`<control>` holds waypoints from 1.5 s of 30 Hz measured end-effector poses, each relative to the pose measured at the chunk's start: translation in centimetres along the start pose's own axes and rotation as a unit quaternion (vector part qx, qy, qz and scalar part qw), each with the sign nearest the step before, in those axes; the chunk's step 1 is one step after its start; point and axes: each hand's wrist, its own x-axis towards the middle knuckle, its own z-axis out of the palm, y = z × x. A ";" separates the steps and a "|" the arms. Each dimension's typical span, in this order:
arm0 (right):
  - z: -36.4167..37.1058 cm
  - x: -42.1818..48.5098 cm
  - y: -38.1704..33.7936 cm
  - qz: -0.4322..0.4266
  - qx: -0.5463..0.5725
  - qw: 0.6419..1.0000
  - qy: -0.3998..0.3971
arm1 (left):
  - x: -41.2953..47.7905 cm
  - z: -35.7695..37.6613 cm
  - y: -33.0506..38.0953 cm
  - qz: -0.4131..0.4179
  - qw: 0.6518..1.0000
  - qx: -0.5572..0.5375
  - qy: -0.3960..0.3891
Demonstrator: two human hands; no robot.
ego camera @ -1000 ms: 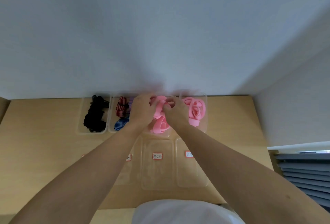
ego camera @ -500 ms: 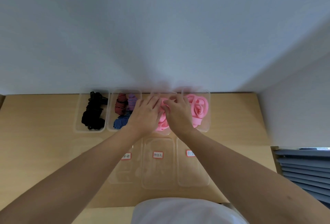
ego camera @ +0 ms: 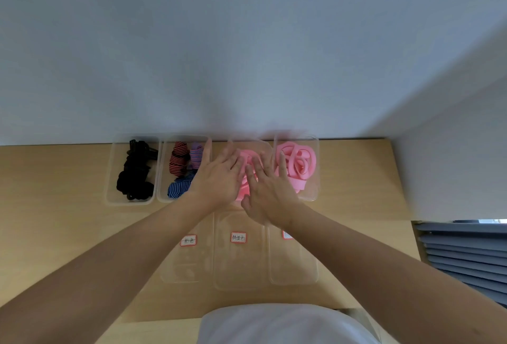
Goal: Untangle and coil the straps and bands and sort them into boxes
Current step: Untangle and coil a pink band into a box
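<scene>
Both hands lie flat, fingers straight and spread, gripping nothing. Left hand (ego camera: 219, 179) and right hand (ego camera: 270, 192) rest side by side on the pink band (ego camera: 246, 158) in the third box (ego camera: 255, 143) of the far row on the table (ego camera: 55, 206). Right of it, the end box (ego camera: 314, 187) holds a pink coil (ego camera: 297, 164). To the left sit the black straps (ego camera: 135, 172) and striped bands (ego camera: 179, 161), each lot boxed.

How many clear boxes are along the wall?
4, left to right: clear plastic box of black straps, box of striped bands, box of pink band under the left hand and right hand, box of coiled pink bands. None seems hidden.
</scene>
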 end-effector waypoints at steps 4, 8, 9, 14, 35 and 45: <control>-0.7 0.4 -0.1 0.000 -0.021 0.999 -0.040 | 0.3 -1.4 0.1 0.013 0.990 0.037 -0.132; -0.8 0.9 -0.2 0.013 -0.018 0.998 -0.057 | 0.7 -1.9 0.8 0.004 0.978 0.061 -0.198; -0.7 1.1 -0.2 0.015 -0.017 0.998 -0.059 | 0.9 -2.1 1.0 -0.002 0.976 0.064 -0.208; -0.4 1.6 -0.2 0.022 -0.017 0.998 -0.064 | 1.1 -3.5 1.6 -0.012 0.972 0.068 -0.226; -1.0 0.4 2.7 0.037 0.309 0.870 0.384 | -0.2 -8.0 -0.9 0.027 0.990 -0.135 0.013; 1.4 0.3 1.3 0.005 0.063 0.972 0.226 | 1.3 -3.8 -0.8 0.044 0.989 -0.139 -0.038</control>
